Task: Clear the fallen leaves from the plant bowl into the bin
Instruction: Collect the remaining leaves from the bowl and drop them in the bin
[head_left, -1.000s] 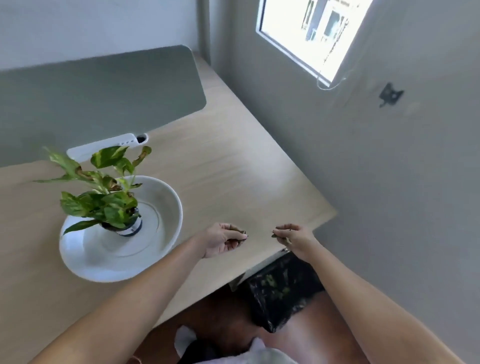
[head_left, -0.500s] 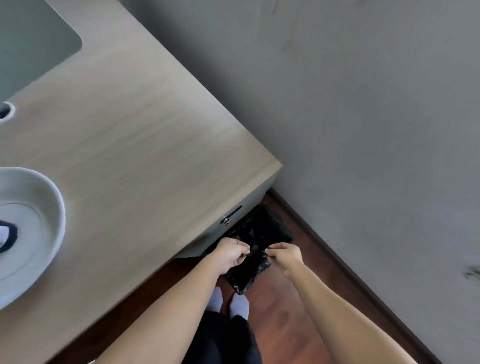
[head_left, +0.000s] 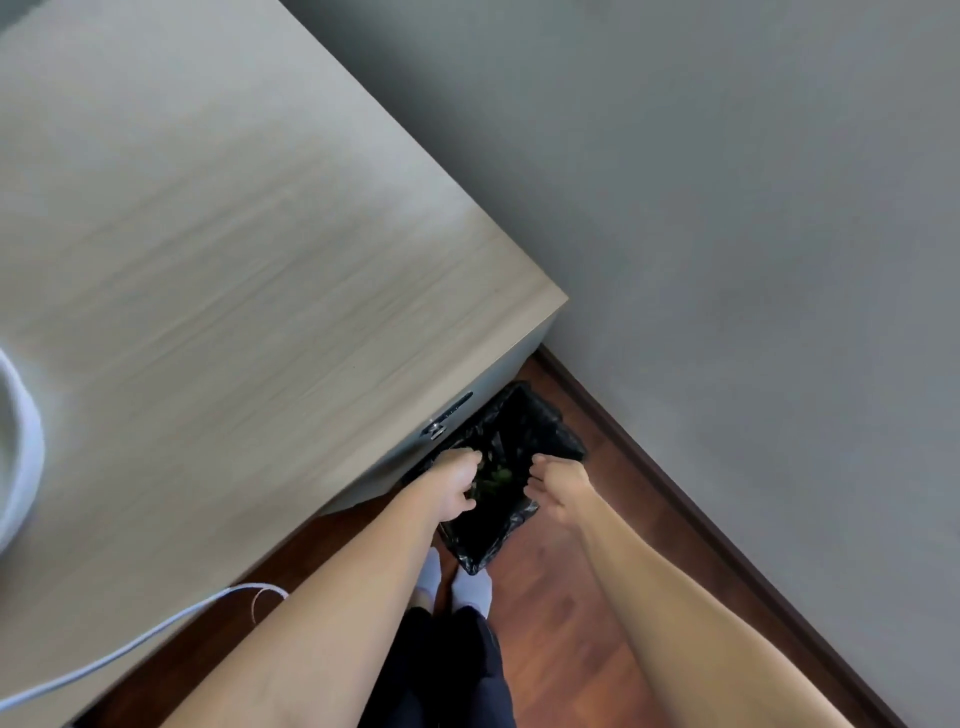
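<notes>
The bin (head_left: 525, 427), lined with a black bag, stands on the floor beside the desk corner. Both my hands hang over its mouth. My left hand (head_left: 453, 482) is at the bin's left side with thumb and fingers apart and nothing between them. My right hand (head_left: 560, 484) is at the right side, fingers spread, also empty. Green leaves (head_left: 497, 475) lie inside the bag between the two hands. Only a blurred piece of the white plant bowl's rim (head_left: 22, 441) shows at the far left edge; the plant is out of view.
The light wooden desk (head_left: 234, 270) fills the upper left, with a drawer lock (head_left: 435, 429) on its front by the bin. A white cable (head_left: 156, 633) runs along the desk's near edge. A grey wall (head_left: 727, 234) and baseboard bound the right. My socked feet (head_left: 470, 584) stand just before the bin.
My view has dropped from the desk toward the floor. Both hands went down from desk height to the bin and their pinched fingers have spread; leaves now lie in the bag.
</notes>
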